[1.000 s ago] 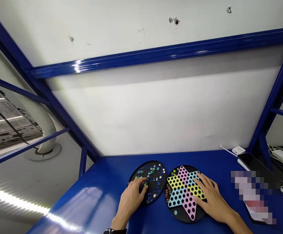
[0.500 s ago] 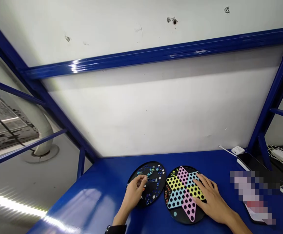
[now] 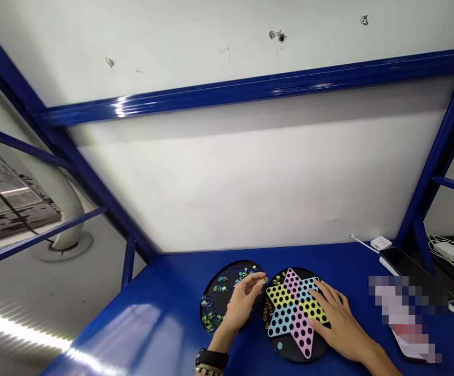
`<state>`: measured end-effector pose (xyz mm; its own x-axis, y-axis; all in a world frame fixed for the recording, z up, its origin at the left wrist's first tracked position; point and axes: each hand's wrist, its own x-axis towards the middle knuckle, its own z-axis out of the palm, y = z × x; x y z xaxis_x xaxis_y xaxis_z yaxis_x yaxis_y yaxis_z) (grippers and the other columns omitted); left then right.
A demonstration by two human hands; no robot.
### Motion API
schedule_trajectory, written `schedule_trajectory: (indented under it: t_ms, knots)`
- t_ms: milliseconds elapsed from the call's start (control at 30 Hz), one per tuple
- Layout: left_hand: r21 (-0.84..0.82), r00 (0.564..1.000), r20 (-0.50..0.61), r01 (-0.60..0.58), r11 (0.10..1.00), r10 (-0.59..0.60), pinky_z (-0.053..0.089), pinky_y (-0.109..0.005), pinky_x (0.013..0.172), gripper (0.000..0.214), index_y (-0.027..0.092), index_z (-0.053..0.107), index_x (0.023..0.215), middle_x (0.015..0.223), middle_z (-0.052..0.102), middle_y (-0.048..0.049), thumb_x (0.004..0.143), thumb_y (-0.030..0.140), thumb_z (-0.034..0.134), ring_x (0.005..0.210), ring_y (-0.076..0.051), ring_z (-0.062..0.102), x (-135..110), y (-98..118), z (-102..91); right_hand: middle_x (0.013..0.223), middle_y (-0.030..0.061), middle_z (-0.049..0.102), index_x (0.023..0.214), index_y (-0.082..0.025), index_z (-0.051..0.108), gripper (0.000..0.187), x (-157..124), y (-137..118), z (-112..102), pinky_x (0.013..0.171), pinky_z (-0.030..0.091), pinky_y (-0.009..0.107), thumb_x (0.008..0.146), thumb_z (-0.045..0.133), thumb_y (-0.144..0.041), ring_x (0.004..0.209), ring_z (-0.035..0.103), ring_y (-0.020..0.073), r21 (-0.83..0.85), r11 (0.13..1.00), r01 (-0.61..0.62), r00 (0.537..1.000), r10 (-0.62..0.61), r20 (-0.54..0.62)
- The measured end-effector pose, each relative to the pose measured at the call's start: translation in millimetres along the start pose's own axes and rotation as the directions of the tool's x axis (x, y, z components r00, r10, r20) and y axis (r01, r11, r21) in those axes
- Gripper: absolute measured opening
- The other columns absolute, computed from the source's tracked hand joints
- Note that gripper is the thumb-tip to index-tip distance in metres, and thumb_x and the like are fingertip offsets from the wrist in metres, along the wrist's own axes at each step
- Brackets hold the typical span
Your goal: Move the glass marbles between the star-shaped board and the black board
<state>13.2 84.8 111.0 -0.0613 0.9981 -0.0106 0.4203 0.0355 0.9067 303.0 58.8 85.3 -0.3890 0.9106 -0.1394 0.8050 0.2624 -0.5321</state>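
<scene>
Pinching one yellowish marble [image 3: 264, 280] between thumb and forefinger: left hand [image 3: 242, 307], wrist with dark watch, raised over the gap between two round trays. Black marble tray [image 3: 213, 290], beneath and left of that hand, carries loose blue and green glass marbles. Right hand [image 3: 338, 321], fingers spread flat and gripping nothing, lies on the right half of the star board [image 3: 289, 313], pastel points with black holes. Phone [image 3: 403, 261] and white charger [image 3: 381, 243] sit beyond the right hand, well apart, on the blue table [image 3: 164, 313].
</scene>
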Motion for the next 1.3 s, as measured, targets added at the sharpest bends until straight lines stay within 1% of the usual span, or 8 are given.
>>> schedule_trajectory:
  t_ms: [133, 233, 433, 600, 700, 800, 967, 1300]
  knots:
    - [0.382, 0.991, -0.066, -0.084, 0.920, 0.117, 0.055, -0.036, 0.084, 0.035, 0.021, 0.071, 0.110, 0.095, 0.076, -0.0059, 0.093, 0.045, 0.051, 0.086, -0.021, 0.070, 7, 8, 27.2, 0.170, -0.0031, 0.014, 0.160, -0.035, 0.029, 0.072, 0, -1, 0, 0.127, 0.013, 0.050, 0.097, 0.034, -0.070, 0.157, 0.010, 0.0257, -0.013, 1.000, -0.006, 1.000, 0.006, 0.008]
    - [0.592, 0.984, -0.031, -0.125, 0.796, 0.178, 0.054, -0.036, 0.089, 0.029, 0.024, 0.073, 0.111, 0.107, 0.076, -0.0061, 0.096, 0.031, 0.049, 0.103, -0.024, 0.068, 8, 5, 40.5, 0.170, -0.0040, 0.012, 0.160, -0.035, 0.028, 0.072, 0, -2, -1, 0.127, 0.013, 0.051, 0.097, 0.034, -0.070, 0.157, 0.009, 0.0247, -0.007, 1.000, -0.007, 1.000, 0.007, 0.013]
    - [0.665, 0.979, 0.027, -0.170, 0.727, 0.204, 0.051, -0.045, 0.100, 0.038, 0.024, 0.077, 0.107, 0.129, 0.071, -0.0043, 0.101, 0.025, 0.040, 0.115, -0.027, 0.064, 0, 3, 47.6, 0.170, -0.0040, 0.012, 0.160, -0.034, 0.029, 0.074, 0, -2, -2, 0.127, 0.011, 0.050, 0.097, 0.033, -0.071, 0.157, 0.008, 0.0258, -0.001, 1.000, -0.014, 1.000, 0.014, 0.025]
    - [0.670, 0.963, 0.061, -0.233, 0.704, 0.262, 0.050, -0.046, 0.103, 0.039, 0.026, 0.069, 0.125, 0.137, 0.066, -0.0036, 0.101, 0.027, 0.039, 0.123, -0.026, 0.060, -19, -2, 44.7, 0.170, -0.0040, 0.013, 0.160, -0.035, 0.029, 0.072, 1, 2, 0, 0.127, 0.013, 0.051, 0.097, 0.035, -0.070, 0.157, 0.009, 0.0277, -0.001, 1.000, -0.017, 1.000, 0.017, 0.017]
    - [0.639, 0.961, -0.008, -0.208, 0.741, 0.276, 0.049, -0.042, 0.107, 0.038, 0.026, 0.068, 0.124, 0.134, 0.067, -0.0038, 0.101, 0.030, 0.038, 0.123, -0.023, 0.060, -32, -12, 25.1, 0.170, -0.0043, 0.012, 0.160, -0.036, 0.029, 0.071, 1, 2, 0, 0.127, 0.013, 0.052, 0.097, 0.036, -0.069, 0.157, 0.008, 0.0284, 0.004, 1.000, -0.011, 1.000, 0.011, 0.017]
    - [0.644, 0.967, -0.143, -0.069, 0.762, 0.209, 0.048, -0.040, 0.106, 0.038, 0.025, 0.069, 0.119, 0.127, 0.069, -0.0051, 0.100, 0.033, 0.037, 0.121, -0.023, 0.062, -45, -24, -15.5, 0.170, -0.0041, 0.012, 0.160, -0.035, 0.029, 0.072, 1, 2, 0, 0.127, 0.013, 0.052, 0.098, 0.035, -0.070, 0.157, 0.008, 0.0288, 0.007, 1.000, -0.010, 1.000, 0.010, 0.018]
    - [0.725, 0.952, -0.278, 0.295, 0.622, -0.128, 0.052, -0.035, 0.086, 0.036, 0.025, 0.067, 0.115, 0.117, 0.073, -0.0043, 0.096, 0.034, 0.038, 0.104, -0.025, 0.069, -67, -35, -82.6, 0.170, -0.0050, 0.012, 0.160, -0.036, 0.029, 0.071, -1, 3, 1, 0.127, 0.013, 0.052, 0.098, 0.034, -0.069, 0.157, 0.008, 0.0280, 0.000, 1.000, -0.007, 1.000, 0.007, 0.014]
    - [0.790, 0.951, -0.201, 0.299, 0.535, -0.235, 0.049, -0.030, 0.075, 0.035, 0.026, 0.070, 0.116, 0.107, 0.074, -0.0048, 0.097, 0.033, 0.042, 0.099, -0.025, 0.071, -69, -33, -93.3, 0.170, -0.0025, 0.013, 0.160, -0.033, 0.029, 0.072, -1, -1, -1, 0.127, 0.011, 0.051, 0.098, 0.033, -0.070, 0.157, 0.008, 0.0251, -0.005, 1.000, -0.006, 1.000, 0.006, 0.014]
